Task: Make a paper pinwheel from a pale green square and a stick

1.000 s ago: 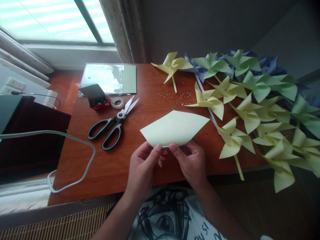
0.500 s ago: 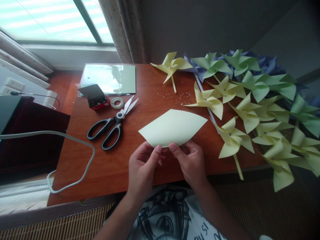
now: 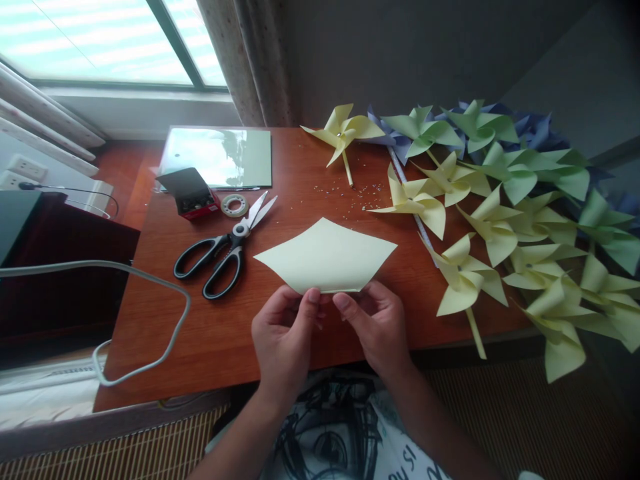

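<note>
A pale yellow sheet of paper (image 3: 327, 253) is held over the front of the table, its near corner curled into a narrow roll. My left hand (image 3: 286, 323) pinches the roll's left end between thumb and fingers. At the other end, my right hand (image 3: 375, 323) pinches it the same way, thumb on top. Opened scissors (image 3: 235, 243) with black handles lie left of the paper. To the right, the closest yellow paper pinwheel (image 3: 463, 273) rests with its stick toward the table's front edge.
Several yellow, green (image 3: 510, 170) and purple pinwheels crowd the right side. A roll of tape (image 3: 234, 205), a small open box (image 3: 193, 200) and a plastic-covered paper stack (image 3: 220, 157) sit at the back left. A white cable (image 3: 183, 320) loops over the table's left edge.
The sheet has shifted slightly left and turned a little, so its far corner now points more directly away. Both hands keep their pinch on the rolled edge.
</note>
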`<state>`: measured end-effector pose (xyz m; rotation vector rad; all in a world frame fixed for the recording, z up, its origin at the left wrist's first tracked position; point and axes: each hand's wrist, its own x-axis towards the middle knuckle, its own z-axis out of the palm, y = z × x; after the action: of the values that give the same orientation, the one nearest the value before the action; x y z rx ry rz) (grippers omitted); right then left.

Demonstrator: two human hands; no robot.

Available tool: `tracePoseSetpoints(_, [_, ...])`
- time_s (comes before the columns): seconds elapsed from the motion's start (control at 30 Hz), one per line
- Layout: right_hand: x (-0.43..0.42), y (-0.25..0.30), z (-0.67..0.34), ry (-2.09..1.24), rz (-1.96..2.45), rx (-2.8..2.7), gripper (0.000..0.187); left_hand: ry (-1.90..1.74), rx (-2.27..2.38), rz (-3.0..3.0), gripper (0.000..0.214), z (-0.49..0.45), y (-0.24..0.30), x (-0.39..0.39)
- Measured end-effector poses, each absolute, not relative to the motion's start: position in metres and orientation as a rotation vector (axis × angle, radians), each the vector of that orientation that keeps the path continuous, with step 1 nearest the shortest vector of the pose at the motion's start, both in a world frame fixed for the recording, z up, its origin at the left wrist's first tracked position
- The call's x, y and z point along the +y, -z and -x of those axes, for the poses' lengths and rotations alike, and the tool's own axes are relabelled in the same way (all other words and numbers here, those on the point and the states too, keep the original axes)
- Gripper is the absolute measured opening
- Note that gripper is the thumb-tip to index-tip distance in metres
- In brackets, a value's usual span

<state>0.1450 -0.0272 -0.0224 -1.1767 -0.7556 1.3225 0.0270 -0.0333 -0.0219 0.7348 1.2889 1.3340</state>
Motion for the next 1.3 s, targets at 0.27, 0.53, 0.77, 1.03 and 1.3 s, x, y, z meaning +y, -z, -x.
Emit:
tracePoseSetpoints(0.27, [-0.0287,0.025,-0.1454,-1.376,1.111,-0.709,0.011,-1.309,1.179,-0.707,0.014,-0.03,0.0194,-0.0332])
tracePoseSetpoints(0.53, [-0.0283,0.0263,-0.1461,-1.436,1.083,-0.667,0.017,-1.263,1.189,-0.655,0.015,-0.0287,0.0257,-0.0332])
tracePoseSetpoints(0.77, [-0.0283,0.0296,-0.1452,-1.39,1.102,-0.686,0.014,-1.27,1.213,-0.677,0.014,-0.027,0.0232,-0.0312])
tracePoseSetpoints(1.03, [-0.0289,0.0289,-0.1486,-1.37,1.134,-0.732,0.016,-1.246,1.175,-0.657,0.017,-0.0264,0.0208,-0.0309])
tracePoseSetpoints(1.3, [-0.0281,0.0264,-0.1461,-1.414,1.149,-0.717,0.021,-1.275,1.208,-0.66,0.017,-0.0276,0.0207,-0.0313])
